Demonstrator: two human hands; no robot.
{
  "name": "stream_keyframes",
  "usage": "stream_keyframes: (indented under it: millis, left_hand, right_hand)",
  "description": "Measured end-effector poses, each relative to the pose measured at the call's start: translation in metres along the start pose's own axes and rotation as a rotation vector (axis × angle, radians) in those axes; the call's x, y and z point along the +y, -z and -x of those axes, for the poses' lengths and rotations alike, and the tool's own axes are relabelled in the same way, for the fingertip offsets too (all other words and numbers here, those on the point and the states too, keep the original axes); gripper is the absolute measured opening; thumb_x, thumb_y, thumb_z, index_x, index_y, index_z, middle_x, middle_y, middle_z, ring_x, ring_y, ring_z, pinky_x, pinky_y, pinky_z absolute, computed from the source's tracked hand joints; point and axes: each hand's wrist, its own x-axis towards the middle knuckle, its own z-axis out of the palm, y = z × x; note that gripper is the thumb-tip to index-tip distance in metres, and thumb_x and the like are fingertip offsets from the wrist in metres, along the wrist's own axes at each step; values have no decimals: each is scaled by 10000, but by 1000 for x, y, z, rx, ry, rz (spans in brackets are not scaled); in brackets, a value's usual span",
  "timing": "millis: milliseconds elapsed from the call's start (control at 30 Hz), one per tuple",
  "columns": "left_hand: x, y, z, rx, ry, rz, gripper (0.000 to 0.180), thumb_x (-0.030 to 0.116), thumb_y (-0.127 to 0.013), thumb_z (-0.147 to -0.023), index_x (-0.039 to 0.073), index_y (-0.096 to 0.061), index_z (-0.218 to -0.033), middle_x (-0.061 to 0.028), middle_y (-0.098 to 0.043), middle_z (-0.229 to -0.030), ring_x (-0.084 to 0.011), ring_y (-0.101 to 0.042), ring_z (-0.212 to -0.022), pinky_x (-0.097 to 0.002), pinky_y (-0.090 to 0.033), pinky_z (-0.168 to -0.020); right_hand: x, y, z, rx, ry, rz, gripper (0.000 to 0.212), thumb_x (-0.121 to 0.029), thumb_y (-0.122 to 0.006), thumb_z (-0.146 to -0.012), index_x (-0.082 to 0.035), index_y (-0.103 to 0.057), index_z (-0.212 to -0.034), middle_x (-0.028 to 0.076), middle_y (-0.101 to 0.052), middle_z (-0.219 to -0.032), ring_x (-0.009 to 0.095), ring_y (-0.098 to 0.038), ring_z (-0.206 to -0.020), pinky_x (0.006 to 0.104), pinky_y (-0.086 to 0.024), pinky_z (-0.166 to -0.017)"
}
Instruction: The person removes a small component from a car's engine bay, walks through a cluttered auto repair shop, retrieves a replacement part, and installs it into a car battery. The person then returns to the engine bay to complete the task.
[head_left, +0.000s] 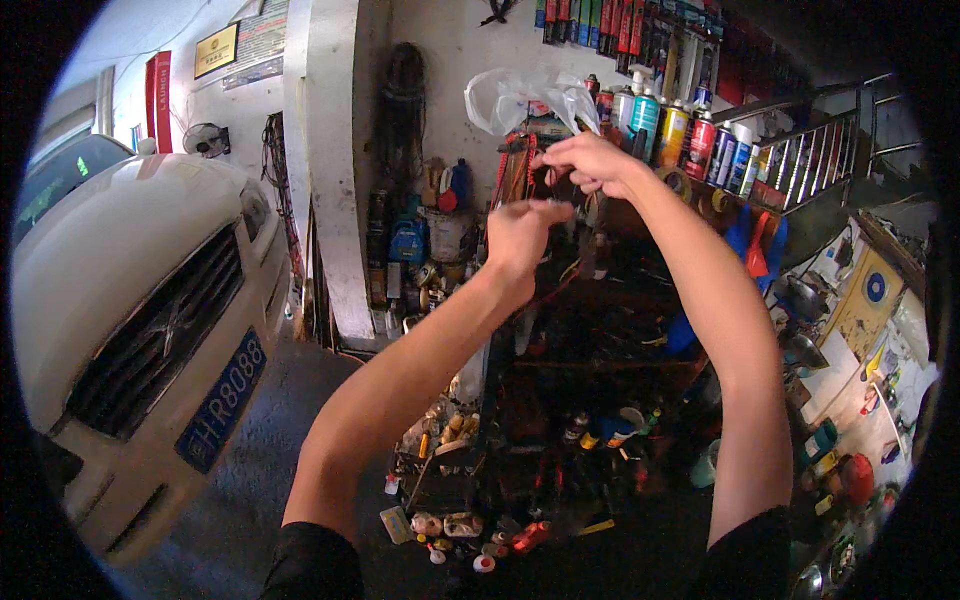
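Observation:
Both arms reach up and forward over a dark shelf rack. My left hand (522, 236) is curled closed, its thumb side toward the right; whatever it grips is hidden. Above it and slightly to the right, my right hand (590, 165) is closed in a pinch, with the thing between its fingertips too small to name. A clear plastic bag (498, 103) hangs just behind and above the right hand. Red coiled cord (503, 172) hangs close to the fingertips on the left side.
Spray cans (672, 135) line the shelf top at the right. A white car (120, 250) stands at the left, beside a white pillar (335, 170). Metal railing (810, 160) rises at the far right. Bottles and small parts (445, 525) crowd the low front.

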Motion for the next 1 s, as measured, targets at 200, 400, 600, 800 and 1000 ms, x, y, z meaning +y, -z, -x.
stream_keyframes:
  millis: [200,400,600,800,1000]
  left_hand:
    - [8,11,-116,-24,-65,-166,88,105,-762,-905,24,-771,-938,-14,-622,-736,-112,-457,-570,-305,-350,-538]
    - [15,30,-197,21,-98,-167,118,95,-783,-894,-17,-793,-927,-39,-656,-747,-111,-486,-582,-299,-348,-537]
    - [20,58,-250,76,-187,-208,155,82,-788,-884,-48,-775,-967,-62,-717,-831,-135,-592,-674,-311,-462,-617]
    - [5,71,-265,86,-180,-144,142,48,-760,-886,-79,-738,-946,-110,-712,-837,-169,-616,-638,-339,-514,-594]
    - [-10,79,-250,-22,-50,-217,151,97,-767,-902,-43,-761,-958,-93,-731,-878,-157,-626,-675,-311,-511,-624]
  right_hand:
    - [6,26,-110,50,9,78,234,-250,-655,-1051,-106,-777,-1190,-50,-595,-794,58,-333,-528,247,-236,-467]
    - [-10,51,-184,266,197,251,240,-254,-686,-1037,-100,-804,-1179,5,-684,-790,72,-424,-523,257,-333,-452]
    - [-16,80,-223,308,107,229,248,-231,-701,-1025,-15,-777,-1121,112,-755,-867,91,-457,-536,260,-359,-405]
    - [-11,94,-245,246,17,108,162,-119,-653,-1018,16,-738,-1042,67,-634,-767,82,-398,-518,240,-320,-399]
    - [10,82,-220,275,161,470,191,-119,-675,-986,29,-746,-888,88,-651,-695,143,-547,-526,325,-407,-441]
